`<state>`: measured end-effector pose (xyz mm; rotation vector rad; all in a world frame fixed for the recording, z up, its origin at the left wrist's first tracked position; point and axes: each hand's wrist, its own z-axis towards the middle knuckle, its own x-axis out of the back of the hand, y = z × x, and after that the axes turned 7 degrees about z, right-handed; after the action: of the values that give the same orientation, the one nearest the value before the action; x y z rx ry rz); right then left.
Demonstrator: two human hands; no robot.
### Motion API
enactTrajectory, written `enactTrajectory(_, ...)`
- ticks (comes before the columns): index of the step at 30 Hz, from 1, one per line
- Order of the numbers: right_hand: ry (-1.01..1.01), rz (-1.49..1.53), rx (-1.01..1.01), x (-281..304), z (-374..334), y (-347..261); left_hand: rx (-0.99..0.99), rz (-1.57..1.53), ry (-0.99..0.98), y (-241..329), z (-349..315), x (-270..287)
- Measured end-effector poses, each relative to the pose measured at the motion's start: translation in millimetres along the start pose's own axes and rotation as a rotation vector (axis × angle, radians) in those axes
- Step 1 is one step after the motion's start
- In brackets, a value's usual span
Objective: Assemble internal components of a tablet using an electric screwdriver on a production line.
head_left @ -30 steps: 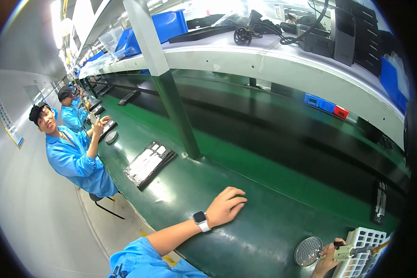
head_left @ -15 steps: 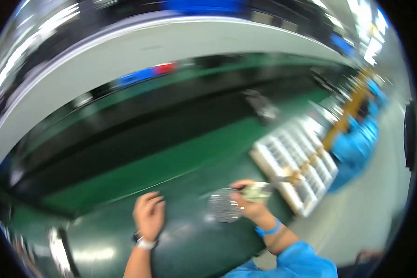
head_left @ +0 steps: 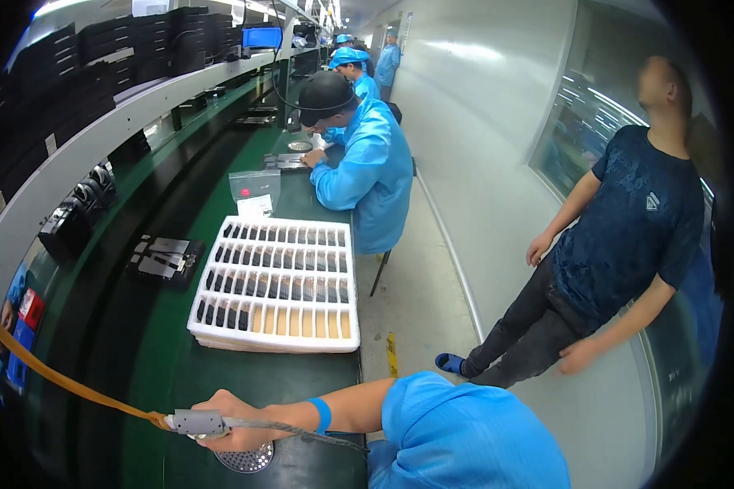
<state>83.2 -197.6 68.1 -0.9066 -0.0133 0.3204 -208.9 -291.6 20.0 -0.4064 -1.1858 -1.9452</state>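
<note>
On the far left a white shelf (head_left: 73, 163) carries black boxes (head_left: 106, 65) above red and blue bins (head_left: 21, 350); an orange strap (head_left: 57, 371) runs to a grey corded tool (head_left: 200, 422) over the green desk (head_left: 302, 383), where a flat black device (head_left: 165, 259) lies. The right grip (head_left: 238, 409) is closed around that tool, above a round metal dish (head_left: 245, 463) it partly hides, while the left grip's state cannot be told, and beyond lies a white foam tray (head_left: 273, 343) holding dark parts (head_left: 235, 281). Further right, a co-worker in blue (head_left: 379, 155) bends over the desk, then come pale floor (head_left: 432, 293), a white wall (head_left: 481, 98) and a person in dark clothes (head_left: 628, 220) by a window (head_left: 571, 110).
</note>
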Motion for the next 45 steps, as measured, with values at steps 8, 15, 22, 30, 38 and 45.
enactTrajectory(8,-0.012,0.012,-0.006,-3,5,3,0.053,-0.035,-0.002,-8,0,-1)
enactTrajectory(15,0.021,-0.024,0.028,-4,5,4,0.026,0.024,-0.020,5,3,2)
enactTrajectory(22,0.019,-0.022,0.025,-4,4,3,0.014,0.005,-0.003,6,3,2)
enactTrajectory(30,0.001,0.000,0.013,-3,7,-5,0.009,0.009,0.006,9,5,3)
enactTrajectory(38,-0.010,0.017,0.004,-1,8,-7,0.015,0.005,0.010,16,9,5)
enactTrajectory(45,0.001,-0.022,0.013,0,7,-3,0.008,-0.001,0.022,19,8,2)
